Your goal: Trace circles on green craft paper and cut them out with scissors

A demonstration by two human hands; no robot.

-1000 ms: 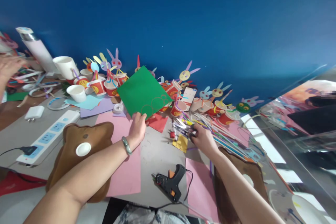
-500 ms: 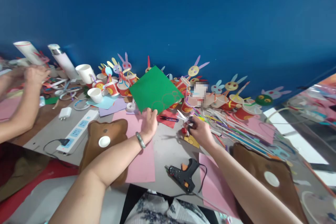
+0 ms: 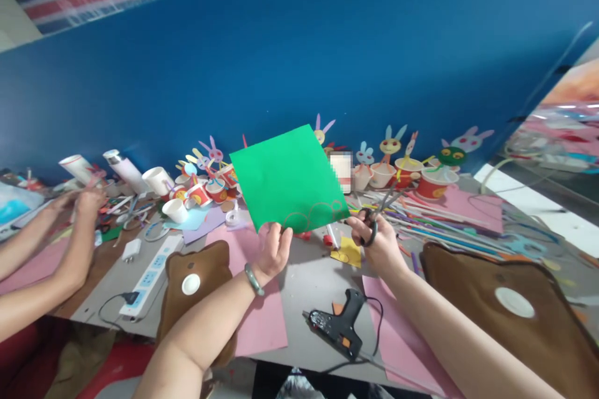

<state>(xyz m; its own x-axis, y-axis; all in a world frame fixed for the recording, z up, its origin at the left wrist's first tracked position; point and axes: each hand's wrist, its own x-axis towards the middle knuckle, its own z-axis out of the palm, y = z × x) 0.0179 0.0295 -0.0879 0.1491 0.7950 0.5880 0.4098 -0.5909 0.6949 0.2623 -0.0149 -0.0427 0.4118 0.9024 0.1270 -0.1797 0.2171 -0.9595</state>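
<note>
My left hand (image 3: 274, 250), with a bracelet at the wrist, pinches the lower edge of a green paper sheet (image 3: 285, 174). Round outlines are drawn along the sheet's lower right part. My right hand (image 3: 380, 242) holds black-handled scissors (image 3: 372, 227), their blades pointing up and right, and its fingertips are at the sheet's right corner. Beneath the hands, a small yellow paper (image 3: 347, 252) lies on the grey table (image 3: 299, 287). A black glue gun (image 3: 339, 327) rests near the table's front edge.
Paper cups with rabbit figures (image 3: 437, 181) line the blue wall. Coloured sticks (image 3: 444, 234) lie at right. Brown bear-shaped pads (image 3: 510, 305), pink paper (image 3: 262, 318) and a power strip (image 3: 152, 274) are on the table. Another person's hands (image 3: 87, 199) work at far left.
The view has tilted up. The green sheet has turned and now spans toward my right hand. My right hand has lifted the scissors, their blades now up and right, and its fingertips have come to the sheet's corner.
</note>
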